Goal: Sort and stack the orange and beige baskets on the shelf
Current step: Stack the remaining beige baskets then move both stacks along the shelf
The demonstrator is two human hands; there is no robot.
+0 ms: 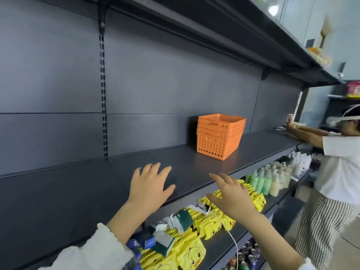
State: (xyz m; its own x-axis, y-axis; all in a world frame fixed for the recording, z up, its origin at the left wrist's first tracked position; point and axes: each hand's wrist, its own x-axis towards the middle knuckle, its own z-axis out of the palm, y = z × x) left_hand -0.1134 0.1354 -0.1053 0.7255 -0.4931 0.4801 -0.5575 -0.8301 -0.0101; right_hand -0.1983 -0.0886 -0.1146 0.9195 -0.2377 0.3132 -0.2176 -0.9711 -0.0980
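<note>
Well apart from both wide, empty-gripped hands [151, 184] [231, 193], nested orange baskets [220, 136] upright on shelf [194, 162].

Orange perforated baskets [220, 136] on dark grey shelf [194, 162]. Yellow duck-print packets [191, 250] at 6 o'clock; striped trousers [323, 227] at 4 o'clock.

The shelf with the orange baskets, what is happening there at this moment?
A person stands at a dark shelf with both hands empty and open. The left hand lies flat on the shelf board, and the right hand hovers near its front edge. Further back on the same board, a stack of orange baskets stands nested and upright, touched by nobody. No beige basket is in view. Another person at the right end reaches onto the same shelf.
</note>
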